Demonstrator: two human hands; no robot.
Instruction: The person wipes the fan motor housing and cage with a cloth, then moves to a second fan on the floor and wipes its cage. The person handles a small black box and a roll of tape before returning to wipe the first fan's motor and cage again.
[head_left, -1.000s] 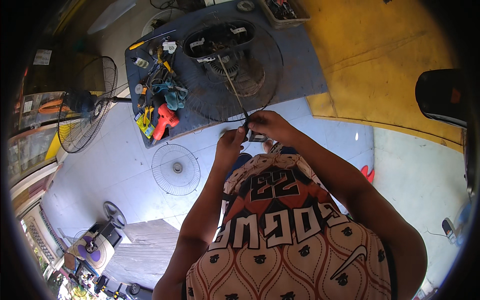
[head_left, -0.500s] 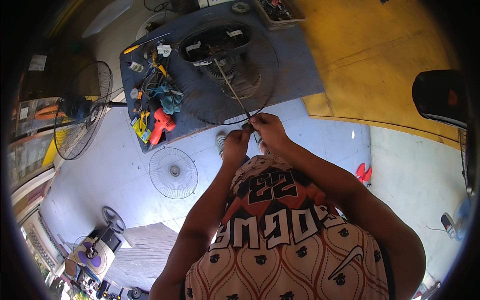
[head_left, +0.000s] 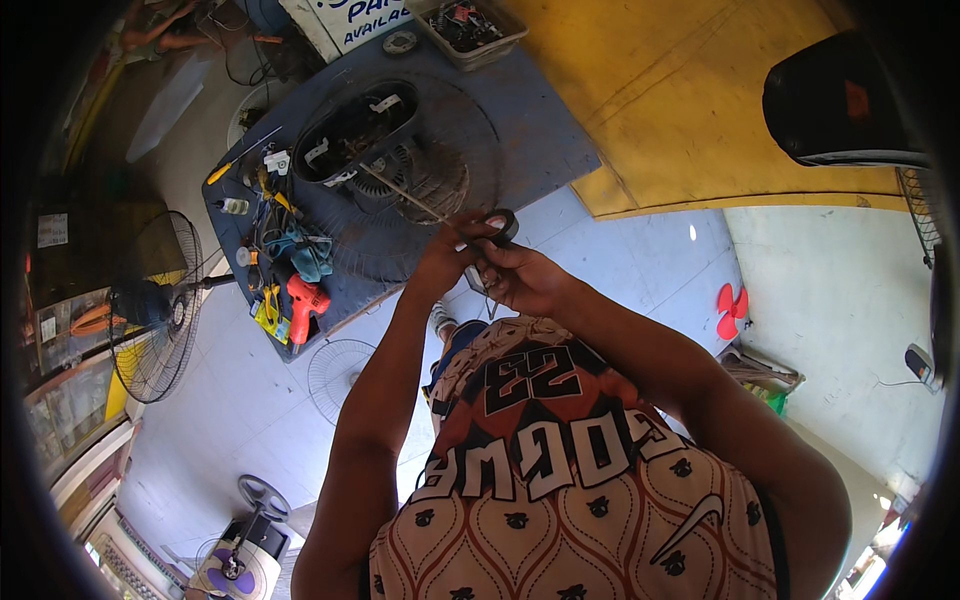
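Note:
A grey cord point(head_left: 412, 197) runs from the opened black fan housing point(head_left: 325, 128) on the dark table to my hands, just past the table's near edge. My left hand point(head_left: 442, 263) is closed, pinching the cord near its end. Close against it, my right hand point(head_left: 522, 278) grips a roll of black tape point(head_left: 504, 228) that stands out above the fingers. The fingertips of both hands meet, and the exact spot where tape and cord touch is hidden.
Left on the table point(head_left: 550, 140) lie a red heat gun point(head_left: 305, 305), a teal cloth point(head_left: 308, 258) and several hand tools. A parts tray point(head_left: 470, 35) stands at the back. One wire fan guard point(head_left: 340, 378) rests on the floor, and a standing fan point(head_left: 160, 305) is at left.
My view has turned, so the table sits further left. The tape roll now shows clearly above my right hand. My hands remain together at the cord's end.

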